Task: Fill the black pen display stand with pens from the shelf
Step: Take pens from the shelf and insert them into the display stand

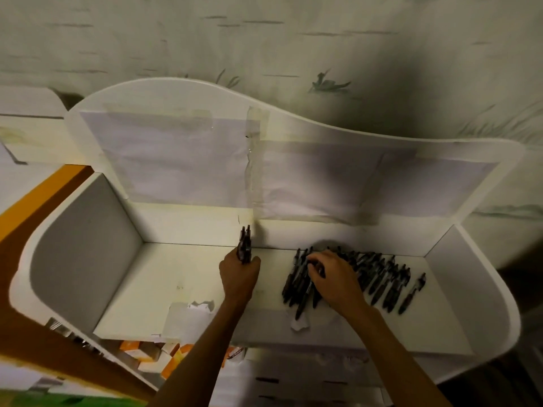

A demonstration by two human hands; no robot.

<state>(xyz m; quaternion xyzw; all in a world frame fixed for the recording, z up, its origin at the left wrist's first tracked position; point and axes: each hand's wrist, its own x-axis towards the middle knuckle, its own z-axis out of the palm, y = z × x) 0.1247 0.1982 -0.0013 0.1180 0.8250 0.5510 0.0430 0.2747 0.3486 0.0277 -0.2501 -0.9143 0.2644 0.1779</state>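
Left hand (pixel 239 274) is fisted around a small upright bundle of dark pens (pixel 245 245), tips up, near the shelf's back wall. Right hand (pixel 333 277) lies palm-down on the loose heap of black plastic pens (pixel 379 277), fingers curled, pinching one. All sits on the white wooden shelf (pixel 164 277); the stand is out of view.
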